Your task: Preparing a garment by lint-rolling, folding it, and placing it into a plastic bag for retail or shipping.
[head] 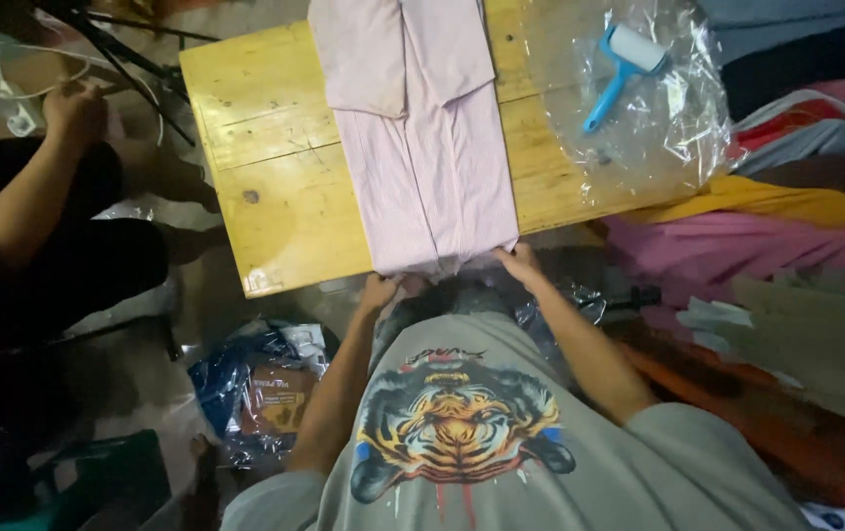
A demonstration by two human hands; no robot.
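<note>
While left hand [380, 291] and right hand [519, 262] grip pink garment [432, 167] hem, lint roller [622, 61] lies on plastic bag [673, 123]

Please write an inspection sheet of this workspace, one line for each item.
Surface: yellow wooden table, worn, with marks.
Job's things: pink garment, folded lengthwise, near edge hanging over the table's front.
Clutter: clear plastic bag with a blue lint roller on it.
Hands: left hand and right hand grip the garment's near edge.
Cables: white cable at far left.
Surroundings: another person's arm at left; coloured fabrics at right; packages on the floor.
</note>
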